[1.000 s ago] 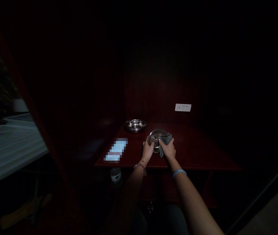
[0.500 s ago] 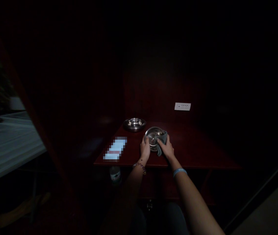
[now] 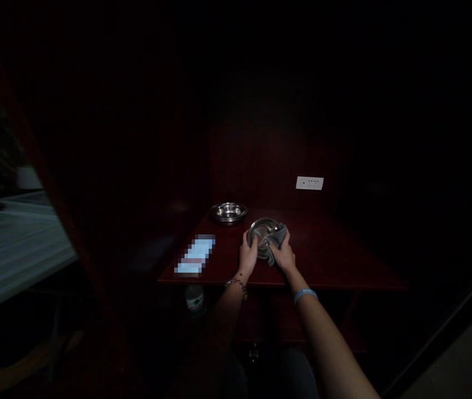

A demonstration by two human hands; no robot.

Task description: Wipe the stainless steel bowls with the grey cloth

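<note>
Now, left hand [image 3: 247,256]: curled round the steel bowl [image 3: 260,231], tipping it up near the table [image 3: 335,260] front edge.
Right hand [image 3: 284,256]: clenched on the grey cloth [image 3: 277,237], pressed inside the bowl.
Change: the cloth has shifted round the bowl's inside, so the wiping goes on.

A pixelated patch [image 3: 194,255] hides something on the table [image 3: 335,255] — the cloth [image 3: 276,238] covers part of the bowl [image 3: 260,228].
</note>
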